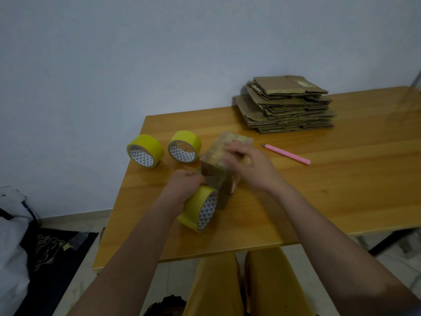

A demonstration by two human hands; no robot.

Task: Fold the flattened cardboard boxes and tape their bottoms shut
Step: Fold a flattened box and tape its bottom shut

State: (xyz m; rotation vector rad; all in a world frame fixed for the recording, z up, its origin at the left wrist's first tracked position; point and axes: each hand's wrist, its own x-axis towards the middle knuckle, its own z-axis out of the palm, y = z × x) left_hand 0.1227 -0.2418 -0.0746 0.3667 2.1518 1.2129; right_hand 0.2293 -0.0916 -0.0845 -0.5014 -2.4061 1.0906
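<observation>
A small folded cardboard box [216, 160] stands near the middle of the wooden table [319, 190], with yellowish tape across its upper face. My right hand [248, 163] lies over the box's top, fingers spread and blurred. My left hand [184, 185] grips a yellow tape roll [200, 210] close against the box's near side. A stack of flattened cardboard boxes [287, 106] sits at the back of the table by the wall.
Two more yellow tape rolls [145, 150] [185, 146] stand on edge at the table's left. A pink utility knife [287, 154] lies to the right of the box. White bags [13, 236] sit on the floor at the left.
</observation>
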